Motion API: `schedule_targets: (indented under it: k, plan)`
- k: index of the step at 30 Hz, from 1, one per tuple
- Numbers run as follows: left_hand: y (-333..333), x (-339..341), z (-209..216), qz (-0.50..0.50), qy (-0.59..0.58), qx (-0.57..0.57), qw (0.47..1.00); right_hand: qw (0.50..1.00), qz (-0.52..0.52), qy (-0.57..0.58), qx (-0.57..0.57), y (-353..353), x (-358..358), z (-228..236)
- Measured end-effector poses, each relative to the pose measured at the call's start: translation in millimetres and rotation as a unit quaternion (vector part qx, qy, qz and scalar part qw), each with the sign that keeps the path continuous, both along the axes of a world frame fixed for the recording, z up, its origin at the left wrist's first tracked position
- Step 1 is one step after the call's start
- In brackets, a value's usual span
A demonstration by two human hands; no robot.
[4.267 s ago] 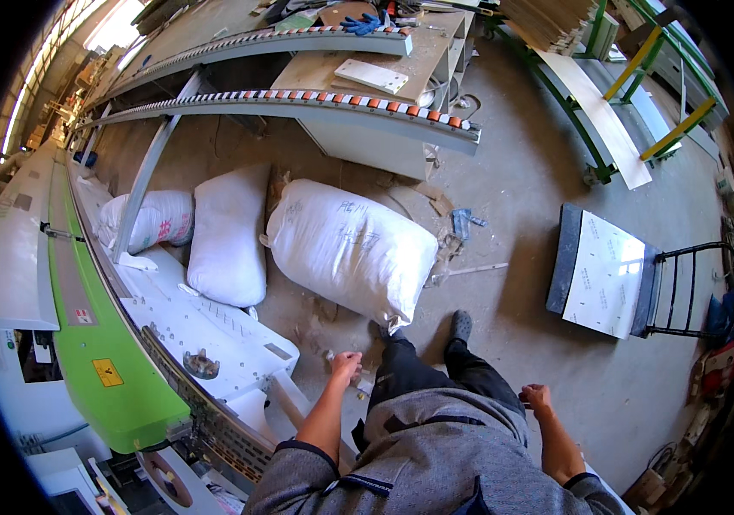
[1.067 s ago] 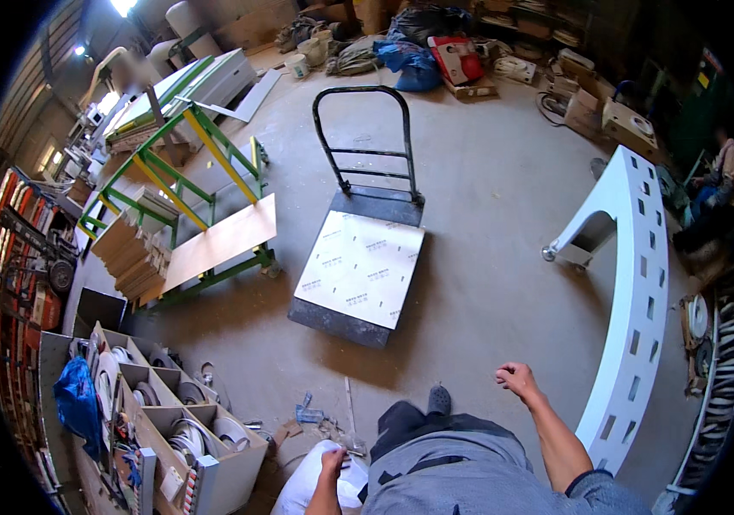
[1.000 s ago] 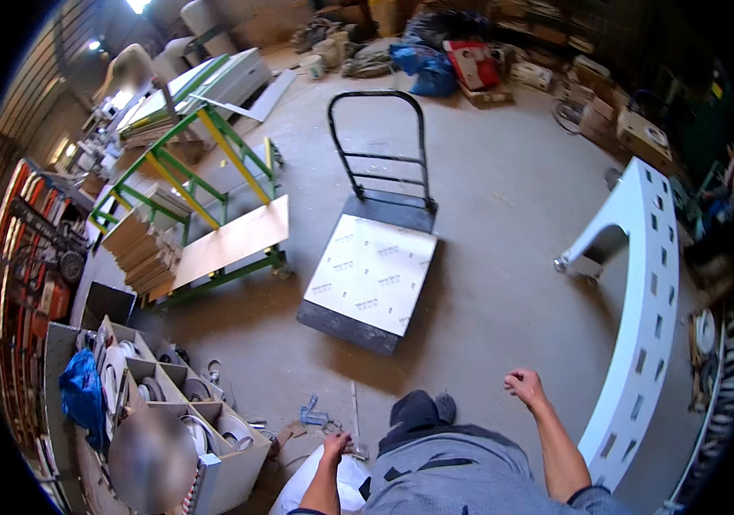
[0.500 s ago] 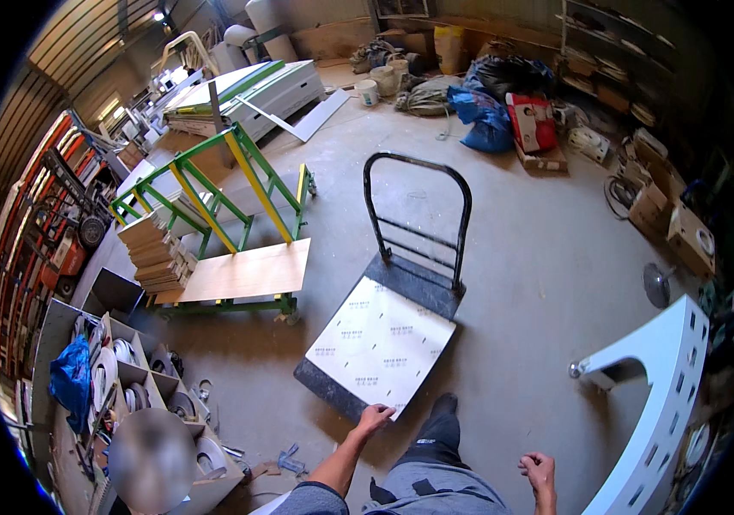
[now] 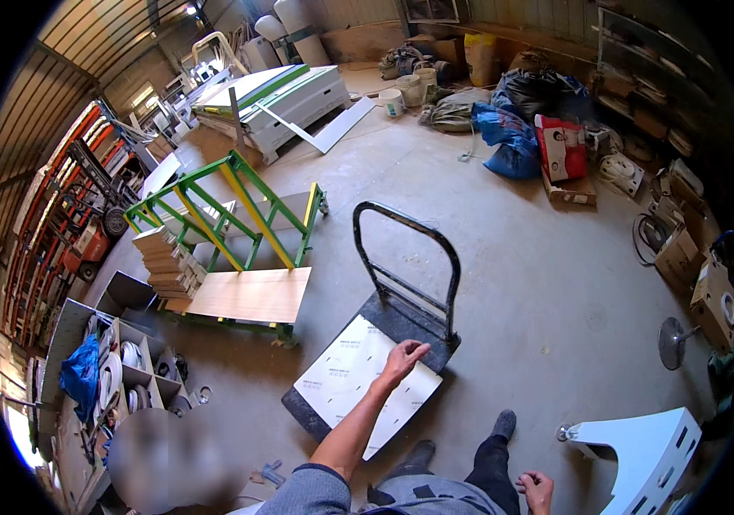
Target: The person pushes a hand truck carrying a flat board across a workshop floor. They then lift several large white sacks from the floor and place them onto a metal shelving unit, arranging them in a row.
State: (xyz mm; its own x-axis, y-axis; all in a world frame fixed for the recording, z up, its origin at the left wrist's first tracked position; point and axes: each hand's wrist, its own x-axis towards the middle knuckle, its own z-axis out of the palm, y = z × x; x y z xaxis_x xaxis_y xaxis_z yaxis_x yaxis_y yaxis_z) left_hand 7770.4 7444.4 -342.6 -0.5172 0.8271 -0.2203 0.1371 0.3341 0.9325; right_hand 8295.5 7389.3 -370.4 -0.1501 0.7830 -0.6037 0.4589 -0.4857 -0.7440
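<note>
A low platform trolley [image 5: 315,419] with a black folding-style handle [image 5: 406,220] stands on the floor before me. On its deck lies a flat white printed panel [image 5: 348,360], a little askew. My left hand [image 5: 403,360] is stretched over the panel, close to its handle-side edge, fingers loosely bent and nothing seen in them. Whether it touches the panel I cannot tell. Low at my right side hangs my right hand [image 5: 536,491], loosely curled with thumb and fingers apart, apparently bare.
A green and yellow rack cart [image 5: 251,227] carries a wooden board [image 5: 251,293] and stacked strips at left. Nearer stands a divided box [image 5: 139,378] of tape rolls. At right are a white slotted piece [image 5: 650,438] and a fan-like disc [image 5: 673,343]. Bags [image 5: 513,142] lie farther back.
My left hand has moved forward from the panel's near corner to above its far part. My view has shifted, and one leg now shows stepping out to the right.
</note>
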Motion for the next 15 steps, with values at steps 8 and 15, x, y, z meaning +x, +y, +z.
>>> schedule_targets:
  k: [8, 15]
  plan:
    - [135, 29, -18, 0.119, -0.011, -0.001, 0.993, 0.995, -0.027, 0.048, 0.088, 201, 29, 18]
    - [226, 44, 16, 0.197, 0.007, -0.003, 0.98, 0.995, 0.018, 0.055, 0.078, 337, 50, 13]
